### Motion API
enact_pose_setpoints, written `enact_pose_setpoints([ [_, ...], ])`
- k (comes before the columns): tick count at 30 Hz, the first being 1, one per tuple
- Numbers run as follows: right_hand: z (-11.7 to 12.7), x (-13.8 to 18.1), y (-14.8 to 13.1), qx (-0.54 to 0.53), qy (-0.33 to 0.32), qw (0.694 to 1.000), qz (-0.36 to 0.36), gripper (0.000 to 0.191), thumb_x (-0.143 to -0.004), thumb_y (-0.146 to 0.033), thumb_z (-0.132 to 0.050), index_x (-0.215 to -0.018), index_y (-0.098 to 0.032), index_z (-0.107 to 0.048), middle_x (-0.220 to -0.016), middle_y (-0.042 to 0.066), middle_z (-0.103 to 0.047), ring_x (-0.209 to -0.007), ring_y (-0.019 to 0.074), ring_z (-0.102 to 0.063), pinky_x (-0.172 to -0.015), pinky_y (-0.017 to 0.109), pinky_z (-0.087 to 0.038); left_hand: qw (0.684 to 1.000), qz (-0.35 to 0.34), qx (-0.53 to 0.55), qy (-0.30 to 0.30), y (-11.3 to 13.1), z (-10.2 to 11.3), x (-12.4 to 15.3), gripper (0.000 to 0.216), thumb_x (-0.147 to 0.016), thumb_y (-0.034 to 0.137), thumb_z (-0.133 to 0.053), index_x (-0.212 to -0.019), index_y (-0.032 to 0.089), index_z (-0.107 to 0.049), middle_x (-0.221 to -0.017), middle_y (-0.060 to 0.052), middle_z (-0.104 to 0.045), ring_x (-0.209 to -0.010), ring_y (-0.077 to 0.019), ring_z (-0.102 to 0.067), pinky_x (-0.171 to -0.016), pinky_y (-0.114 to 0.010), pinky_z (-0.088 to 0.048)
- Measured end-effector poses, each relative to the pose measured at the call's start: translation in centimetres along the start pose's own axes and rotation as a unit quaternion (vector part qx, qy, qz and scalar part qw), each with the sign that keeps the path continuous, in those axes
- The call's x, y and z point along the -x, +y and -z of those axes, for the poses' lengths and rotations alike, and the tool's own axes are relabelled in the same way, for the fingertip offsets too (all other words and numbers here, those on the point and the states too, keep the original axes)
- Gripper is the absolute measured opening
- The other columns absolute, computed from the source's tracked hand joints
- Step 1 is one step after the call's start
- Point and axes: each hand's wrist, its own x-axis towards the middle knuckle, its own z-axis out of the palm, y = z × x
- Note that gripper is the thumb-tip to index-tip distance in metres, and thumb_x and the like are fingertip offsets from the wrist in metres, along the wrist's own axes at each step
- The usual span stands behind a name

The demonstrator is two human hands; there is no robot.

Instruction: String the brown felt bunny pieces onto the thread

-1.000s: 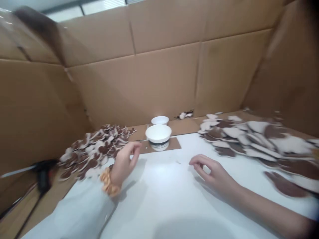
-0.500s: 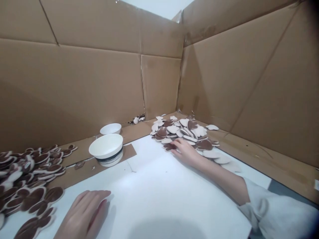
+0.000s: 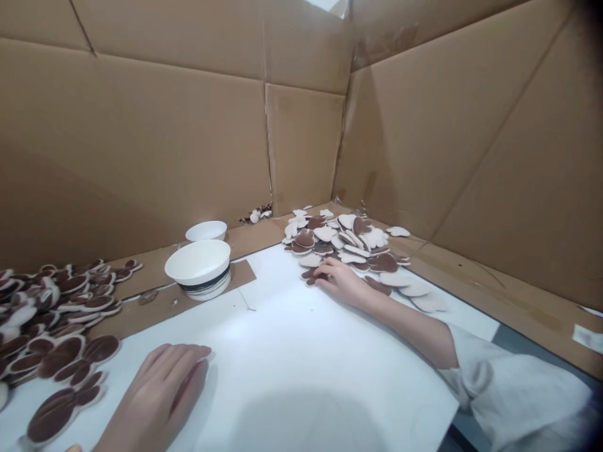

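Note:
At the front edge of a loose pile of brown and white plush cut-outs (image 3: 325, 233), my right hand (image 3: 343, 280) reaches in with bent fingers. Its fingertips are closed on a small brown, white-edged plush piece (image 3: 309, 275), partly covered by the fingers. Further white pieces (image 3: 394, 279) lie just beyond the right forearm. My left hand (image 3: 162, 389) rests on the white tabletop (image 3: 282, 351), its fingers curled together and the thumb close under them. Nothing shows in it. Left of that hand lies a brown animal-shaped plush piece (image 3: 59, 411).
Two white bowls stand at the back left, the nearer bowl (image 3: 198, 267) black-striped on a cardboard piece (image 3: 242, 274). A heap of brown plush pieces (image 3: 70, 301) fills the left side. Tall cardboard walls (image 3: 179, 144) enclose the back and right.
The view has tipped slightly down. My right hand and the small brown piece have shifted a little toward me and left of the pile. My left hand stays in place.

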Motion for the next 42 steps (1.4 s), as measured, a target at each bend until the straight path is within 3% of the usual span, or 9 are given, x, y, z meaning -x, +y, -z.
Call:
enact_pose_setpoints([
  [7, -1.3, 1.0, -3.5, -0.17, -0.048, 0.984, 0.014, 0.017, -0.08, -0.01, -0.043, -0.081, -0.015, -0.058, -0.093, 0.006, -0.058, -0.081, 0.0133, -0.06, -0.077, 0.028, -0.045, 0.992, 0.102, 0.072, -0.021, 2.2, -0.2, -0.8, 0.013, -0.081, 0.034, -0.044, -0.084, 0.027, -0.054, -0.08, -0.001, -0.062, -0.078, -0.0206, -0.056, -0.068, -0.032, -0.045],
  [15, -2.1, 1.6, -5.7, -0.185, -0.097, 0.977, 0.04, 0.016, -0.076, -0.007, -0.046, -0.082, -0.016, -0.06, -0.082, 0.003, -0.055, -0.067, 0.0095, -0.053, -0.062, 0.022, -0.042, 0.971, 0.171, 0.143, -0.084, 7.0, -2.8, -5.1, 0.021, -0.084, 0.029, -0.038, -0.097, 0.021, -0.051, -0.081, -0.004, -0.059, -0.077, -0.0207, -0.055, -0.074, -0.037, -0.042],
  [19, -2.3, 1.7, -6.6, -0.201, -0.126, 0.97, 0.059, 0.018, -0.076, -0.007, -0.047, -0.084, -0.016, -0.06, -0.081, 0.003, -0.053, -0.069, 0.0097, -0.052, -0.064, 0.022, -0.042, 0.961, 0.19, 0.178, -0.094, 7.6, -3.9, -6.9, 0.022, -0.083, 0.027, -0.038, -0.101, 0.02, -0.05, -0.079, -0.003, -0.058, -0.079, -0.0205, -0.054, -0.073, -0.036, -0.04],
  [23, -2.5, 1.5, -7.3, -0.212, -0.15, 0.963, 0.074, 0.016, -0.077, -0.013, -0.049, -0.089, -0.017, -0.059, -0.087, 0.004, -0.051, -0.067, 0.0094, -0.051, -0.065, 0.023, -0.044, 0.964, 0.182, 0.169, -0.099, 7.0, -4.3, -7.0, 0.019, -0.082, 0.025, -0.041, -0.097, 0.02, -0.052, -0.081, -0.003, -0.057, -0.08, -0.0205, -0.051, -0.074, -0.037, -0.038],
  [26, -2.3, 0.9, -7.0, -0.184, -0.115, 0.974, 0.07, 0.024, -0.079, -0.015, -0.047, -0.102, -0.019, -0.055, -0.102, 0.007, -0.049, -0.074, 0.0112, -0.051, -0.069, 0.027, -0.045, 0.965, 0.183, 0.158, -0.097, 6.7, -4.3, -6.8, 0.017, -0.082, 0.025, -0.042, -0.094, 0.02, -0.052, -0.08, -0.003, -0.056, -0.078, -0.0205, -0.05, -0.074, -0.037, -0.037],
  [30, -2.2, 0.0, -5.6, -0.054, -0.087, 0.988, 0.118, 0.042, -0.075, -0.008, -0.046, -0.114, -0.023, -0.05, -0.121, 0.008, -0.044, -0.107, 0.0207, -0.04, -0.091, 0.037, -0.036, 0.966, 0.179, 0.159, -0.095, 6.5, -4.4, -6.7, 0.016, -0.081, 0.025, -0.042, -0.093, 0.02, -0.052, -0.078, -0.003, -0.055, -0.077, -0.0203, -0.051, -0.072, -0.036, -0.037],
  [35, -2.6, -1.3, -3.6, 0.032, -0.056, 0.99, 0.121, 0.026, -0.082, -0.015, -0.042, -0.105, -0.017, -0.055, -0.101, 0.009, -0.059, -0.091, 0.0214, -0.048, -0.082, 0.037, -0.038, 0.968, 0.171, 0.159, -0.092, 6.5, -4.5, -6.7, 0.017, -0.082, 0.026, -0.042, -0.094, 0.021, -0.052, -0.078, -0.003, -0.055, -0.077, -0.0204, -0.051, -0.072, -0.036, -0.037],
  [40, -1.1, -2.2, -0.5, 0.053, 0.062, 0.997, 0.01, 0.026, -0.087, -0.019, -0.032, -0.103, -0.016, -0.052, -0.092, 0.009, -0.061, -0.083, 0.0199, -0.055, -0.074, 0.033, -0.042, 0.965, 0.18, 0.159, -0.101, 6.6, -4.1, -6.6, 0.017, -0.082, 0.026, -0.041, -0.094, 0.021, -0.052, -0.079, -0.002, -0.055, -0.077, -0.0201, -0.05, -0.072, -0.036, -0.037],
  [42, -0.2, -2.3, 1.0, 0.065, 0.078, 0.994, -0.039, 0.025, -0.087, -0.021, -0.032, -0.101, -0.018, -0.052, -0.089, 0.007, -0.062, -0.077, 0.0188, -0.056, -0.069, 0.031, -0.043, 0.965, 0.183, 0.161, -0.101, 6.6, -4.0, -6.5, 0.017, -0.082, 0.026, -0.041, -0.095, 0.021, -0.052, -0.079, -0.002, -0.055, -0.077, -0.02, -0.05, -0.073, -0.036, -0.037],
])
